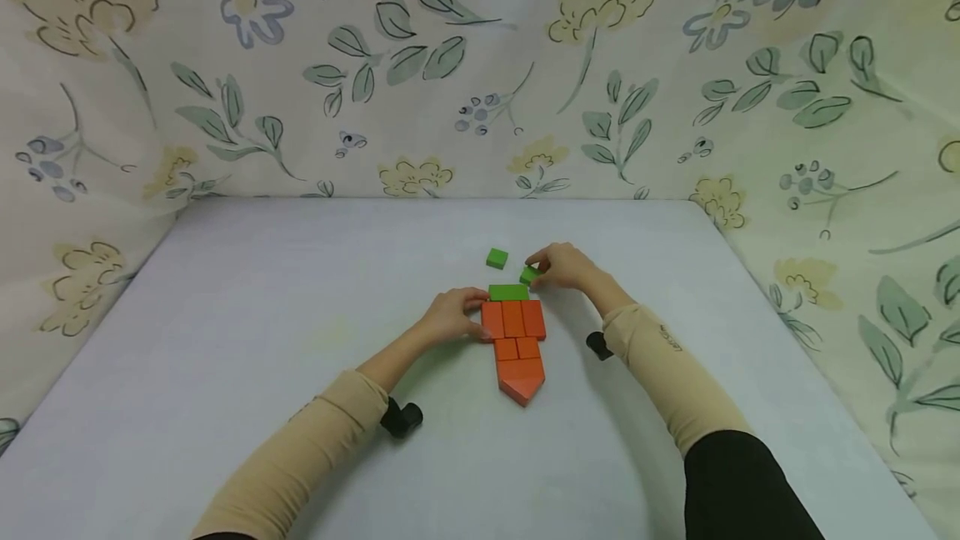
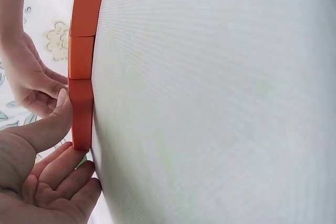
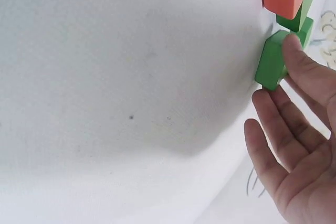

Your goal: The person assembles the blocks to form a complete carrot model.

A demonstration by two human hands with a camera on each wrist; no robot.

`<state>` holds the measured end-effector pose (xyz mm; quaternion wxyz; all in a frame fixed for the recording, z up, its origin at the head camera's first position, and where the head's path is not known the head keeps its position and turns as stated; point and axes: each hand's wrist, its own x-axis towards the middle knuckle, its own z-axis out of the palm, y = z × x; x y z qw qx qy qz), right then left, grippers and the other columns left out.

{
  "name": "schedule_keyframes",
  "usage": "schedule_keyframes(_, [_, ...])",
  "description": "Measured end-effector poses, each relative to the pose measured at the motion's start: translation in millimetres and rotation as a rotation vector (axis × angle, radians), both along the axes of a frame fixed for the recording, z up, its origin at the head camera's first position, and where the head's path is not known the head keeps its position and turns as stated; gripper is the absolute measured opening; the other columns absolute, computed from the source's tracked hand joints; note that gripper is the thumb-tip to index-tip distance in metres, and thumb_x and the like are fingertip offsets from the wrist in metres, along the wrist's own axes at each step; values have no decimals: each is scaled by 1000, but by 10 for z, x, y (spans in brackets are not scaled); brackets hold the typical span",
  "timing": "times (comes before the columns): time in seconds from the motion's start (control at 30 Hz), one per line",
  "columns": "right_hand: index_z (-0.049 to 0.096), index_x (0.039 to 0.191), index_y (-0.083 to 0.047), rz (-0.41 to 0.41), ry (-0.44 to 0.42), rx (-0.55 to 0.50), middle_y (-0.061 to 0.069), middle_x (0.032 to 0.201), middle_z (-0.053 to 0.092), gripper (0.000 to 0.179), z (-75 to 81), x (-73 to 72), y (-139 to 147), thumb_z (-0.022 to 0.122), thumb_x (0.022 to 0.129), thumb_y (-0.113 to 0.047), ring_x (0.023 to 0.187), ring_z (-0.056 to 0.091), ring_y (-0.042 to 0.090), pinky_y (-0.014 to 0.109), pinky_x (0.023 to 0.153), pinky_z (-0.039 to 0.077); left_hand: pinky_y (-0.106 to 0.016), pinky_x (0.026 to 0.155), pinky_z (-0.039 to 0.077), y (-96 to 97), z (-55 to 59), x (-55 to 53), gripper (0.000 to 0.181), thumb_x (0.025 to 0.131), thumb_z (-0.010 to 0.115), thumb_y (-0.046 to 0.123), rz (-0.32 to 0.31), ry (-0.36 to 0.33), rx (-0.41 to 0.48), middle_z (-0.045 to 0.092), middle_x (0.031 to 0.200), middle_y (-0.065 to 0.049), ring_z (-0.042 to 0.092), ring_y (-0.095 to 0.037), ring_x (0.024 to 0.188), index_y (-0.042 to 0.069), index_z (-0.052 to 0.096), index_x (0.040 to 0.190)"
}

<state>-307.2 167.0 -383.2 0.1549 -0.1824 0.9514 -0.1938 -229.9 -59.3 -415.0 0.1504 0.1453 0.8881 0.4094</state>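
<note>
Flat orange blocks lie together, ending in a pointed block (image 1: 521,373) toward me. Across their far end rests a long green block (image 1: 508,292). My left hand (image 1: 448,317) brackets the left orange block (image 2: 81,114): the thumb is at its near end, the fingertips at its far end beside the long green one. Just right of that, my right hand (image 1: 566,267) pinches a small green block (image 3: 271,60) between thumb and fingers, close over the table. Another small green block (image 1: 497,258) lies a little farther back.
The white-covered table (image 1: 300,273) runs back to a floral cloth (image 1: 480,65), which also rises along both sides. Black wrist devices (image 1: 402,419) sit under the forearms near the table surface. Two smaller orange blocks (image 1: 517,348) join the wide row to the pointed end.
</note>
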Motion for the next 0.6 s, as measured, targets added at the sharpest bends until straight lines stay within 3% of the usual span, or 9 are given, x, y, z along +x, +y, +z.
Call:
schedule_keyframes(0.23, [64, 126, 0, 39, -14, -21, 18, 110, 67, 46, -13, 7, -9, 77, 84, -13, 99, 60, 27, 41, 88, 50, -49, 112, 28, -14, -20, -21, 65, 78, 81, 11, -5, 0, -9, 59, 133, -14, 40, -34, 135, 1, 55, 135])
schedule_keyframes(0.37, [62, 128, 1, 58, -23, -15, 20, 116, 66, 43, 23, -21, -22, 70, 89, -14, 105, 60, 31, 44, 90, 49, -49, 113, 27, -17, -38, -25, 64, 78, 82, 11, -4, -2, -9, 59, 133, -14, 40, -34, 135, 1, 55, 135])
schedule_keyframes(0.6, [58, 133, 0, 101, 122, 29, 18, 134, 57, 36, 38, -164, -241, 54, 98, -5, 123, 53, 34, 46, 102, 43, -48, 112, 27, -4, -31, -20, 64, 77, 82, 10, -9, 4, 11, 60, 131, -14, 42, -33, 134, 1, 56, 134])
